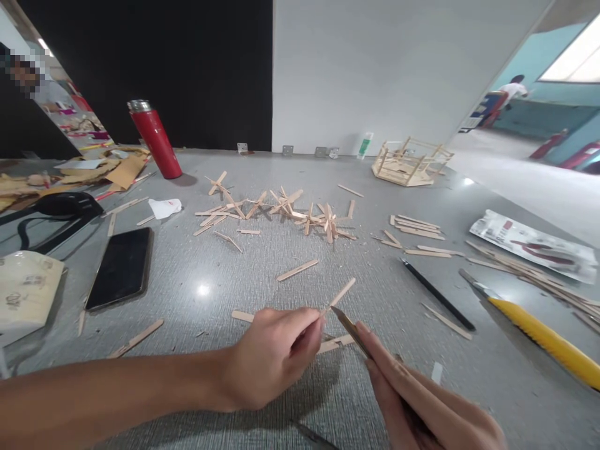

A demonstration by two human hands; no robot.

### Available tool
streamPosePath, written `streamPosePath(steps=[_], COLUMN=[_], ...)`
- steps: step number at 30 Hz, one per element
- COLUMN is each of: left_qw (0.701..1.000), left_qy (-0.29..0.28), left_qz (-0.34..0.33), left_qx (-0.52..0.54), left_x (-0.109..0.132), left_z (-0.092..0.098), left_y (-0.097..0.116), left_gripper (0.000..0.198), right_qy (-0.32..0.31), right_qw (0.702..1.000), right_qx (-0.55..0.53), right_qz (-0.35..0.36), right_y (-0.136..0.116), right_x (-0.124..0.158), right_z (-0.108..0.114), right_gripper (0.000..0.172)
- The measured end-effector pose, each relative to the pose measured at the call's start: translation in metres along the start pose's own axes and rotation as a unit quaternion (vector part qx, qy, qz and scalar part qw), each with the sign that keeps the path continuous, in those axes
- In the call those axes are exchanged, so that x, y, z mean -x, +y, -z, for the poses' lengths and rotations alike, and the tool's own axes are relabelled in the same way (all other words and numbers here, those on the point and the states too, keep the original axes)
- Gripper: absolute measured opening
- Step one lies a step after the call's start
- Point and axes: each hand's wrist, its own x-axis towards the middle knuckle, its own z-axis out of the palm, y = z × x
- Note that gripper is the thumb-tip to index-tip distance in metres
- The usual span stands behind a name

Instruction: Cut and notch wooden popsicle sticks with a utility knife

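Near the front middle of the table, my left hand (281, 353) is closed around a thin wooden stick (344, 291), whose far end points up and right. In my right hand (412, 390) is a craft knife (347, 325), gripped along its handle, which my palm mostly hides. The blade tip is at the stick, just beyond my left fingertips; I cannot tell if it touches. Under and behind my left hand lie more sticks, one notched stick (335, 344) among them. Another loose stick (297, 270) is a little farther off.
Crossed stick pieces (284, 203) spread across the middle. At right are a yellow utility knife (539, 337), a black pen (438, 294) and a white packet (534, 247). A stick frame (412, 164) stands at the back. Leftward are a phone (120, 269) and a red bottle (157, 140).
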Motion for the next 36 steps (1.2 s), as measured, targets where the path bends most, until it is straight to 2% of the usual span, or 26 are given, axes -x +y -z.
streamPosePath(steps=[6, 11, 15, 24, 30, 36], left_qw=[1.0, 0.999, 0.998, 0.999, 0.999, 0.998], left_qy=[-0.002, -0.042, -0.049, -0.03, -0.037, -0.057], left_qz=[-0.017, 0.006, 0.022, 0.041, 0.023, 0.007], left_qx=[-0.013, 0.013, 0.019, 0.008, 0.009, -0.006], left_x=[0.0009, 0.0006, 0.0, 0.0007, 0.0013, 0.001], left_z=[0.0001, 0.0026, 0.002, -0.0008, -0.0014, -0.0002], left_y=[-0.0018, -0.0007, -0.0005, -0.0016, -0.0052, -0.0056], left_gripper=[0.023, 0.025, 0.028, 0.03, 0.026, 0.026], right_qy=[0.002, 0.019, 0.013, 0.024, -0.037, -0.021], right_qw=[0.996, 0.992, 0.991, 0.994, 0.99, 0.984], right_qx=[-0.072, -0.091, -0.087, -0.072, -0.064, -0.09], right_qz=[-0.054, -0.085, -0.099, -0.073, -0.123, -0.15], right_y=[0.0006, -0.002, -0.0028, 0.0, 0.0017, -0.0022], right_x=[-0.0008, -0.0001, -0.0005, 0.0029, -0.0007, -0.0038], right_z=[-0.0056, -0.0075, -0.0083, -0.0098, -0.008, -0.0088], right_gripper=[0.054, 0.048, 0.046, 0.052, 0.045, 0.043])
